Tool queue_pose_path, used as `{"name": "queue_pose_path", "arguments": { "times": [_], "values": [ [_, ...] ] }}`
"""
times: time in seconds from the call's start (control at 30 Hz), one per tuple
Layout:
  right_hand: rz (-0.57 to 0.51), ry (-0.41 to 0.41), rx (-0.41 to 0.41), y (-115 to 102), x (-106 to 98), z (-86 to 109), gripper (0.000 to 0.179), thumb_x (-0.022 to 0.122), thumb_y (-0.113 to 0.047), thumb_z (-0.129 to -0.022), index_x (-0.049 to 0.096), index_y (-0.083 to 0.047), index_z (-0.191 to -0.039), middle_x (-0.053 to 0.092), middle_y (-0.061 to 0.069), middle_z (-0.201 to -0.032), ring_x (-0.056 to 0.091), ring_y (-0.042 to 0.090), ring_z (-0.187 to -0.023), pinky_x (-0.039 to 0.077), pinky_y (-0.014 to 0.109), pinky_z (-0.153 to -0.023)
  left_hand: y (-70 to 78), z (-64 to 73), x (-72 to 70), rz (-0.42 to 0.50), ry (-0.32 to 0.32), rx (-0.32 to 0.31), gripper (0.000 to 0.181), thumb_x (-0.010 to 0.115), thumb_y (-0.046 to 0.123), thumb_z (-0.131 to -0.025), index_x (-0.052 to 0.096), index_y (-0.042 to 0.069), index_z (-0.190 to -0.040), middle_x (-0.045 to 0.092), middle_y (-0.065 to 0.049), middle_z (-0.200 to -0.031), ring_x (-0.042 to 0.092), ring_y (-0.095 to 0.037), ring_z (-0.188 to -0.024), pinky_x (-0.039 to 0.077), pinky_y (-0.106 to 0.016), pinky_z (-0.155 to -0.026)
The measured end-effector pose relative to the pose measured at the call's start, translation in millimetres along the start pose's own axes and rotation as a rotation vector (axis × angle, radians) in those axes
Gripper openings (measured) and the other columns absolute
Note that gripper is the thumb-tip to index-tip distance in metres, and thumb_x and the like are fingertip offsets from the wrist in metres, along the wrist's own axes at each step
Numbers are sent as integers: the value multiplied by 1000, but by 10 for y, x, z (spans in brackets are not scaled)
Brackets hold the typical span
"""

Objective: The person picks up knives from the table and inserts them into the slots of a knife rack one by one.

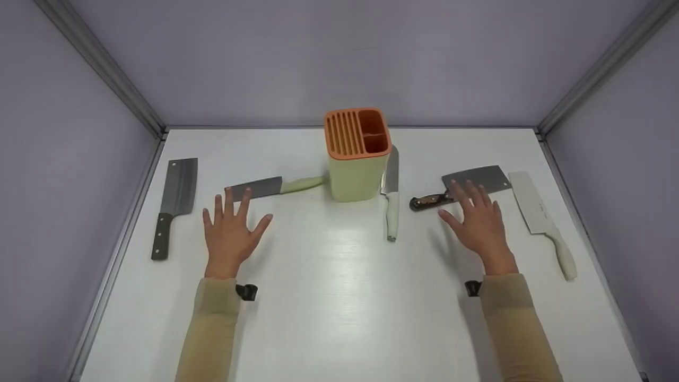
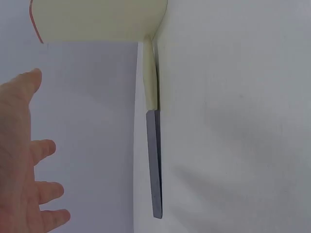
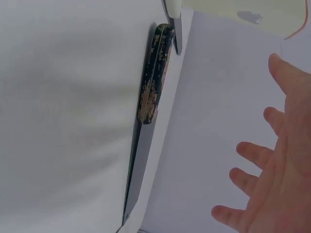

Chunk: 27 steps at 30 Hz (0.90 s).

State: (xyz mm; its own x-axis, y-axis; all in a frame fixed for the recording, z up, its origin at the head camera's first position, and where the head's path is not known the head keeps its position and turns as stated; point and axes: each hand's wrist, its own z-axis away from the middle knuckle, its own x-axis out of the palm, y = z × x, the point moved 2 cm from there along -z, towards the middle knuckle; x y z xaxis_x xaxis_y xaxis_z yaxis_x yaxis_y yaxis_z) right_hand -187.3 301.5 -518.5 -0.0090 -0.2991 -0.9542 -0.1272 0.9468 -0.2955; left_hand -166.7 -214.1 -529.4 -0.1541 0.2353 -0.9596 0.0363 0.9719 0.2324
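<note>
My left hand (image 1: 229, 237), fingers spread, hovers over the table and holds nothing. Its fingertips overlap the grey blade of a green-handled knife (image 1: 302, 184) in the head view; the left wrist view shows this knife (image 2: 152, 87) lying flat, apart from the hand. My right hand (image 1: 480, 225) is likewise spread and raised above the table. Beyond its fingertips lies a cleaver (image 1: 480, 178) with a worn black and brown handle (image 3: 154, 73). Between the hands, at the back, stands a pale green knife block (image 1: 356, 180) with a slotted orange top (image 1: 345, 132).
A dark-handled cleaver (image 1: 177, 191) lies at the far left. A white-handled knife (image 1: 392, 212) lies right beside the block. On the far right rests an all-pale cleaver (image 1: 536, 209). Grey panels (image 1: 350, 58) enclose the white table (image 1: 339, 318) on its back and sides.
</note>
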Motion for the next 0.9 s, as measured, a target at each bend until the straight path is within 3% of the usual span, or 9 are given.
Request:
{"name": "queue_pose_path", "arguments": {
  "times": [0.4, 0.67, 0.9],
  "values": [
    [-79, -75, -123, -244, 325, -8, 74, 65, -42, -95, 30, -18, -155, 31, 19, -153, 27, 43, -140, 26, 61, -108, 331, 48, 125, 43, -36, 56, 87, 34, 76, -91, 31, 18, -155, 25, -22, -157, 23, -41, -143, 17, -63, -111],
    [-132, -96, -171, -409, 447, -79, 68, 72, -28, -92, 39, -15, -150, 42, 15, -147, 44, 37, -130, 38, 57, -102, 645, 83, 258, 82, 26, 143, 79, 47, 67, -92, 38, 16, -153, 34, -19, -153, 32, -38, -140, 25, -59, -109],
    [-105, -94, -236, -530, 511, -222, 61, 74, -14, -90, 46, -14, -145, 53, 16, -134, 54, 35, -120, 45, 53, -95, 950, 139, 372, 119, 10, 220, 78, 51, 64, -92, 36, 17, -153, 38, -16, -152, 37, -34, -137, 29, -54, -109]
  ]
}}
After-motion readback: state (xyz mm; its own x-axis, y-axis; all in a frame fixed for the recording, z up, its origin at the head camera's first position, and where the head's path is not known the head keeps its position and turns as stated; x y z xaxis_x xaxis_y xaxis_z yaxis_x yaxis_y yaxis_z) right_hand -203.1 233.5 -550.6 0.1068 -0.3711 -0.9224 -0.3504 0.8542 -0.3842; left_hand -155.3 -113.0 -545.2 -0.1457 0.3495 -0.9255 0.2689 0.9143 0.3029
